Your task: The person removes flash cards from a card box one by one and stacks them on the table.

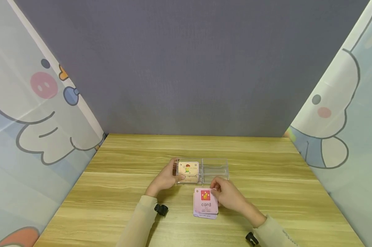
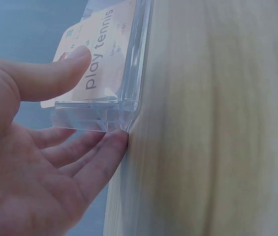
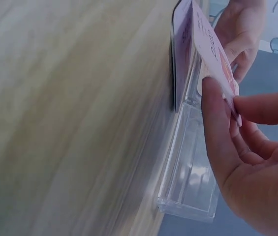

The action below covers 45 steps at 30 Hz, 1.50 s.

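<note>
A clear two-compartment box (image 1: 202, 179) sits mid-table. Its left compartment holds cards, topped by a "play tennis" card (image 1: 189, 170); the right compartment (image 1: 215, 169) looks empty. My left hand (image 1: 165, 178) holds the box's left end, with the thumb (image 2: 75, 61) on the "play tennis" card (image 2: 102, 49) and the fingers (image 2: 114, 145) against the box's outer corner (image 2: 114, 115). My right hand (image 1: 227, 195) pinches the edge of a pink "card" card (image 1: 205, 202). That card is tilted up off a small stack (image 1: 204, 214) in front of the box. In the right wrist view, thumb and forefinger (image 3: 212, 98) grip the pink card (image 3: 210, 46) above the stack (image 3: 180, 59).
The wooden table (image 1: 266, 164) is enclosed by a grey back panel (image 1: 186, 68) and cartoon-printed curtains on the left (image 1: 34, 120) and right (image 1: 343, 120). The box (image 3: 188, 187) lies just beyond the stack.
</note>
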Tool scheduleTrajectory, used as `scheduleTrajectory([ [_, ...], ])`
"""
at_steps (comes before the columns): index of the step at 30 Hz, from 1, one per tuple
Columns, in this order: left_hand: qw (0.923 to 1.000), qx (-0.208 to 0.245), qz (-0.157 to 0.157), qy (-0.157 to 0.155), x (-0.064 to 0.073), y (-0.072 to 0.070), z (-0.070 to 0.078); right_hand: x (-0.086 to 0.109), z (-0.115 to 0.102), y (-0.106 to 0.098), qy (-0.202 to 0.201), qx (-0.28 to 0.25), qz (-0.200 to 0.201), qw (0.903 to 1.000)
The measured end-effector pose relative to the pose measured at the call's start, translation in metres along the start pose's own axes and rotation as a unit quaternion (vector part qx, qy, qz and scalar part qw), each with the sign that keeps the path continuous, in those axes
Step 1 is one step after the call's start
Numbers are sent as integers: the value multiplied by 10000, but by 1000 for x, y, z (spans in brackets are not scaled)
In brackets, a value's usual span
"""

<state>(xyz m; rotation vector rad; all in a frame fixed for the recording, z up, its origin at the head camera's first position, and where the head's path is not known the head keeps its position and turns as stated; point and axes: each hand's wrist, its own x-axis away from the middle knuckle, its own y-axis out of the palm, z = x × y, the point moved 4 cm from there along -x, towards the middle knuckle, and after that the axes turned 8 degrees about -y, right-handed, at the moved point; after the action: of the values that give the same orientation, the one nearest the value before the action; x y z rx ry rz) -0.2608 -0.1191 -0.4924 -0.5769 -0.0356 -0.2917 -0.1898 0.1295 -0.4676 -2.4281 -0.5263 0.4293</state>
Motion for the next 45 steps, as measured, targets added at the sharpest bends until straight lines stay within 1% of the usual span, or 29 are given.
scheduleTrajectory([
  [4, 10000, -25, 33, -22, 3, -1, -2, -2, 0, 2, -199, 559, 14, 9982],
  [9, 10000, -46, -55, 47, 1, 1, 0, -1, 1, 2, -229, 1085, 99, 9938],
  [14, 10000, -34, 2, 16, -1, 2, 1, 0, -1, 3, -275, 1470, -64, 9887],
  [21, 9999, -113, 47, 41, -2, 2, 1, -3, 0, 8, -268, 1808, -383, 9824],
  [27, 9999, -98, 53, 44, -2, 2, 1, -6, 2, 12, -306, 2016, -503, 9777],
  [32, 9999, -106, 32, 55, -2, 2, 1, -8, 2, 15, -257, 2156, -609, 9742],
  [41, 9999, -140, 53, 45, -2, 2, 2, -9, 1, 17, -316, 2343, -626, 9696],
  [45, 9999, -117, 52, 49, -2, 2, 2, -9, 1, 18, -383, 2553, -570, 9644],
])
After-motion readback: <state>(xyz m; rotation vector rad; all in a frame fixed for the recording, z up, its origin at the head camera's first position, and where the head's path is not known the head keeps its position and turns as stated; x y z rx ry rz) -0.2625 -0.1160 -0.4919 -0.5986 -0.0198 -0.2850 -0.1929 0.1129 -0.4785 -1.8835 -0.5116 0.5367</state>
